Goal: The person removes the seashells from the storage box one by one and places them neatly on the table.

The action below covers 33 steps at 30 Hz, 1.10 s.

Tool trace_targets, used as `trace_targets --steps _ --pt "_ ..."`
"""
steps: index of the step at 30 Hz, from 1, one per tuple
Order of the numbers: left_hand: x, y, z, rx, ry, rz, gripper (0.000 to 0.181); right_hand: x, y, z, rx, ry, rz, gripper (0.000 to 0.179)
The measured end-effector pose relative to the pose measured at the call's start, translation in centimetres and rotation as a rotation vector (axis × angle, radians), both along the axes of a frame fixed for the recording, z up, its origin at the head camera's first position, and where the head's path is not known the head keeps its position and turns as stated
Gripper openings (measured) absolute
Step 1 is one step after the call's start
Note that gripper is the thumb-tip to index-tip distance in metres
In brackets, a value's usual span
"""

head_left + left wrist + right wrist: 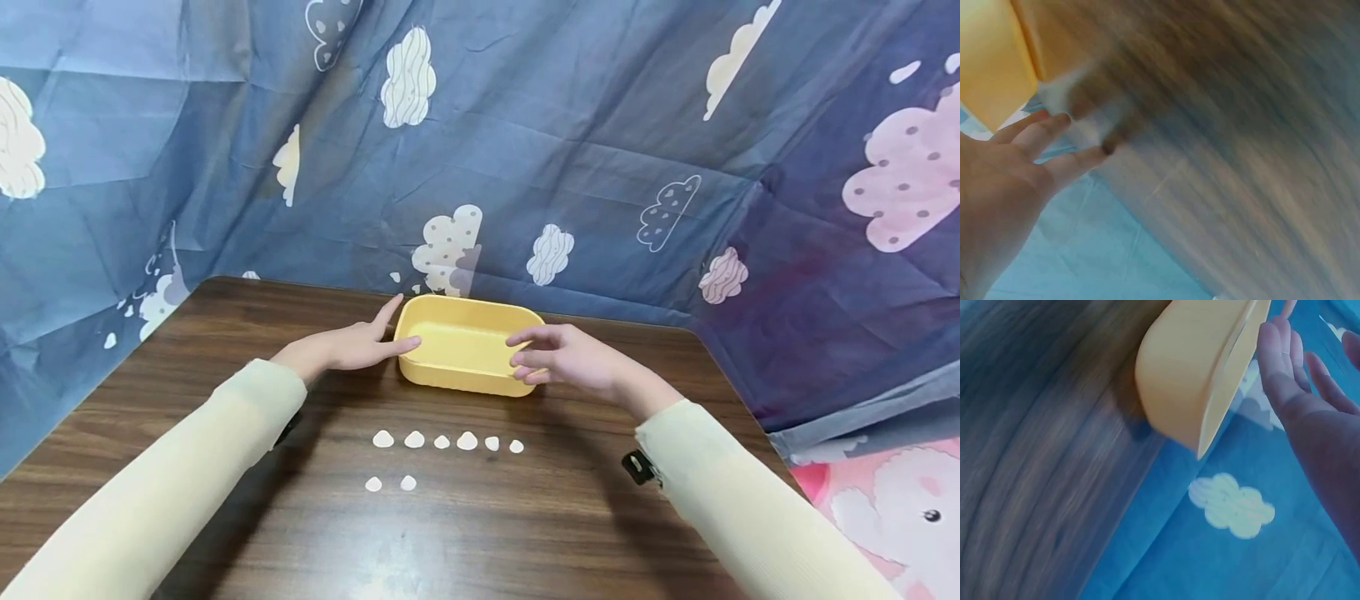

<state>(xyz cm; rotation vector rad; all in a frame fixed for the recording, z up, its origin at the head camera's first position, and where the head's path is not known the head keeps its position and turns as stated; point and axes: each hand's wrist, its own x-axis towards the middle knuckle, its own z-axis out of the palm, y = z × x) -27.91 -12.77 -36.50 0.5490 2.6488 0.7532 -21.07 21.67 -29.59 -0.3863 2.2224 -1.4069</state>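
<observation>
A yellow oblong tub (463, 382) with rounded corners stands on the dark wooden table, and its bare inside shows in the head view. My left hand (358, 345) is at its left end, thumb and forefinger spread apart, the thumb reaching over the rim. In the left wrist view the fingers of that hand (1007, 165) stretch out near the tub (991, 59). At the right end, my right hand (573, 358) has its loosely bent fingers over the rim. The right wrist view shows this hand (1310, 406) beside the tub (1185, 369), gripping nothing; contact with the rim cannot be made out.
Several small white pieces (467, 441) lie in a row in front of the tub. Two more white pieces (408, 482) sit nearer, to the left. Behind the wooden table (525, 533) hangs a blue cloth (495, 150) with cloud prints; pink printed fabric (892, 500) is at the right.
</observation>
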Motion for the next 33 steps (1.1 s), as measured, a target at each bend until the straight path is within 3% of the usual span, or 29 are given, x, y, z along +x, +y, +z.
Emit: trace_targets --steps 5,10,14,18,22,33 --pt "1.7 -1.4 0.3 -0.006 0.034 -0.037 0.100 1.0 1.6 -1.0 -0.011 0.039 0.003 0.047" --pt "3.9 -2.3 0.2 -0.048 0.132 -0.028 0.095 2.0 2.4 -1.5 -0.033 0.045 -0.005 0.050" --pt "5.2 -2.5 1.0 -0.096 0.220 0.038 0.093 2.3 3.1 -0.9 0.164 0.293 -0.068 0.047" --pt "5.5 -2.9 2.6 -0.114 0.266 0.099 0.092 2.1 3.8 0.0 0.393 0.506 -0.118 0.057" --pt "5.1 -3.3 3.2 -0.133 0.262 0.118 0.094 1.8 4.0 0.7 0.486 0.498 -0.098 0.071" --pt "4.1 -4.1 1.5 -0.180 0.206 0.130 0.097 1.5 4.5 -0.4 0.605 0.369 -0.008 0.080"
